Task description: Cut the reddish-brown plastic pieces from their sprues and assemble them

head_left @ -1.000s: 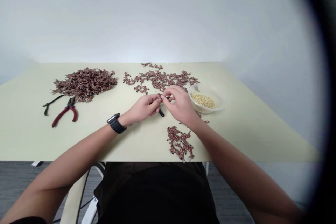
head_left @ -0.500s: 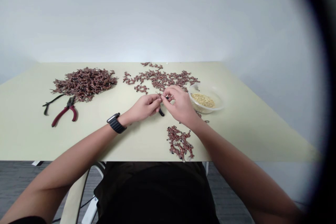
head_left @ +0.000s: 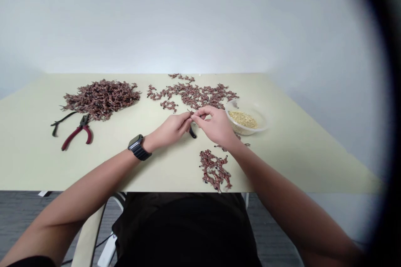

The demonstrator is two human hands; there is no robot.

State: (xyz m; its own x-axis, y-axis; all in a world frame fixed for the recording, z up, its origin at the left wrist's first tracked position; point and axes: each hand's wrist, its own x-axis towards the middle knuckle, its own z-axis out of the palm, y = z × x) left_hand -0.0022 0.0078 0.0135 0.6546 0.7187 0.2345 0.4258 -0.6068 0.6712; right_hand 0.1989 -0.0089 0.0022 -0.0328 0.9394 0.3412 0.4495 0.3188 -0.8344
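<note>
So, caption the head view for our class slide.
Left hand and right hand pinch a brown figurine beside a clear bowl of golden pieces.

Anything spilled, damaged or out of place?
No obvious spill: the yellow bits sit in the clear bowl. One mild oddity: the nearest cluster of brown figures reaches the front edge of the table, which looks precarious. Damage is too small to judge.

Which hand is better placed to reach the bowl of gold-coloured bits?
Probably the right hand: it is beside the clear bowl, while the left hand is farther off, with the right hand between.
</note>
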